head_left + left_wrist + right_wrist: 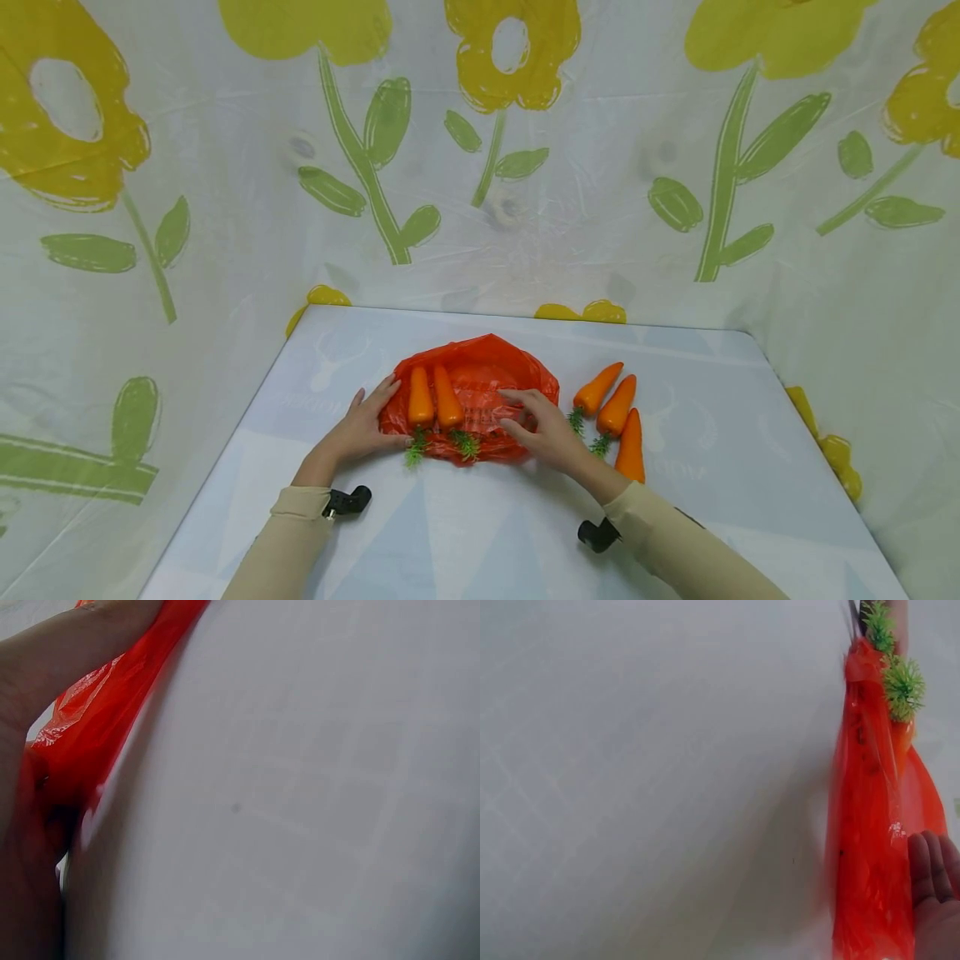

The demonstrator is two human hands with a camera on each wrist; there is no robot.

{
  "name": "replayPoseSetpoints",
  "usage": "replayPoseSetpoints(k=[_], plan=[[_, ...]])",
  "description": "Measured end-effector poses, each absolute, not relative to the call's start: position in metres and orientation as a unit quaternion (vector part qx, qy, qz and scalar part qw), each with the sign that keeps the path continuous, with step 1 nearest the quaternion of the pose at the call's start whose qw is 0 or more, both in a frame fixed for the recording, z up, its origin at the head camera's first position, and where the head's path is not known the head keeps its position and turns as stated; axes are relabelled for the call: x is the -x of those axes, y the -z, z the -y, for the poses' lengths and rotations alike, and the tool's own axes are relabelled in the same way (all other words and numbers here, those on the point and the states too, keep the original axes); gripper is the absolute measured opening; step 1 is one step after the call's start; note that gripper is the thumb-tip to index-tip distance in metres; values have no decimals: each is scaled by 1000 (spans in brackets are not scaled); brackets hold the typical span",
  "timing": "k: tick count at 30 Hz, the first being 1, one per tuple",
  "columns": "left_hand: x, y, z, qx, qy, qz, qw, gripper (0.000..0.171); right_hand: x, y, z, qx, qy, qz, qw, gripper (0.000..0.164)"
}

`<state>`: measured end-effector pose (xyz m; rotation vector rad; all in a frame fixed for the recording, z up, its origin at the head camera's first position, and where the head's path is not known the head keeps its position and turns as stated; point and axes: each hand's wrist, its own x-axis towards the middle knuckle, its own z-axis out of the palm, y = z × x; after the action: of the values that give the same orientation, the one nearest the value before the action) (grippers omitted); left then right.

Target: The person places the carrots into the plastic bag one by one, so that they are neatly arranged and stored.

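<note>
- Left hand (367, 423): lay against the crinkled red plastic bag (491, 367); pinching or merely touching, could not tell.
- Right hand (551, 429): reached over its right side, thumb and fingers apart.
- Risked spilling two smooth, tapered orange carrots (448, 398) with feathery green tops from inside, through tugging the limp bag.
- Saw three matching carrots (618, 407) rightward on the tabletop (750, 467).

The head view is bright, with soft light and shiny spots on the red bag (487, 371). Both wrist views look greyer and fuzzy. The right one shows a soft shadow on the worktop (667, 750) beside the red bag.
</note>
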<state>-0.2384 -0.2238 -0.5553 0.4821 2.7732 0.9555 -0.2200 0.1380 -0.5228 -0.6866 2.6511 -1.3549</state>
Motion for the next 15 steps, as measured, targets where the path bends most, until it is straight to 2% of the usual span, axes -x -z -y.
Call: replayPoseSetpoints(k=[7, 15], plan=[[238, 555, 224, -165, -316, -931, 81, 107, 217, 521, -145, 233, 442, -866, 20, 48], [239, 556, 224, -166, -320, -929, 79, 108, 214, 520, -156, 220, 437, -872, 26, 49]])
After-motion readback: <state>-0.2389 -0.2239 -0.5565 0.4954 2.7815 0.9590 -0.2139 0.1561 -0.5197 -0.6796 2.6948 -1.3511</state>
